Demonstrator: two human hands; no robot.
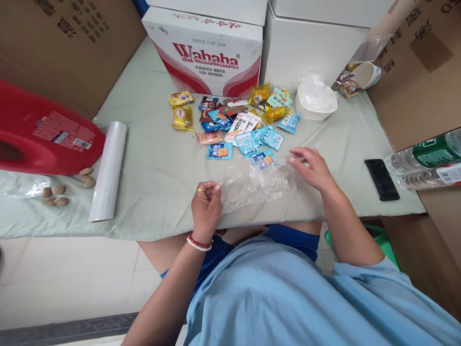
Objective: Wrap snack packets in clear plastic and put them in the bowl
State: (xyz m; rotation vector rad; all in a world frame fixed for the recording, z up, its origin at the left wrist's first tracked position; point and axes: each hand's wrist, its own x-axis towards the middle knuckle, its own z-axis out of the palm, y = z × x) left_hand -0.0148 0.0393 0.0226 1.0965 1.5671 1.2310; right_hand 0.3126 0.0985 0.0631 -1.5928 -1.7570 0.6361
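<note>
A clear, crinkled plastic bag stretches between my hands near the table's front edge. My left hand is closed, its thumb pressed against curled fingers on the bag's left end. At the other end, my right hand has its thumb and fingers bent round the bag's upper right edge; the exact contact is hard to see. A blue snack packet lies against the bag's far edge. Just beyond is a pile of wrapped snacks, with light-blue packets, white sachets and yellow packs.
A roll of plastic bags lies left, beside a red jug and several walnuts. Behind stand a Wahaha box and a white bowl holding clear plastic. A black phone and bottles are right.
</note>
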